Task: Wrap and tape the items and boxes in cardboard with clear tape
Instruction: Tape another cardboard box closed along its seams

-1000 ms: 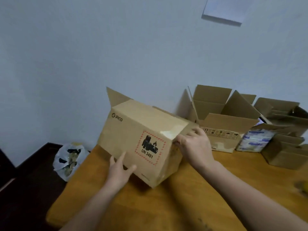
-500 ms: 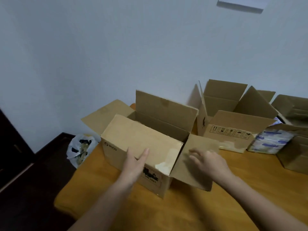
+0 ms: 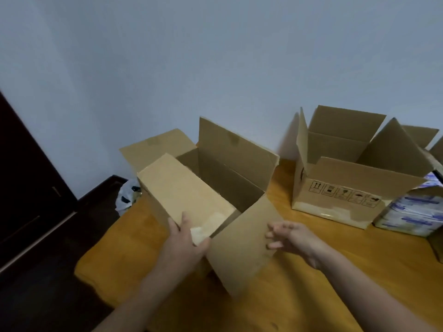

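An open brown cardboard box (image 3: pixel 230 185) stands upright on the wooden table (image 3: pixel 359 264), its four flaps spread out. My left hand (image 3: pixel 185 238) grips the near corner of the long front flap, thumb under its edge beside a patch of old clear tape. My right hand (image 3: pixel 291 237) hovers over the right side flap with fingers loosely spread, holding nothing. The inside of the box looks dark and I cannot see its bottom.
A second open cardboard box (image 3: pixel 354 178) with handling symbols stands at the back right. Beside it sit white and blue packs (image 3: pixel 412 212). A white plastic bag (image 3: pixel 127 195) lies on the dark floor past the table's left edge. The wall is close behind.
The box was tipped upright from its side and its flaps fell open. My left hand slid to the front flap's corner and took hold; my right hand lifted off the side flap.
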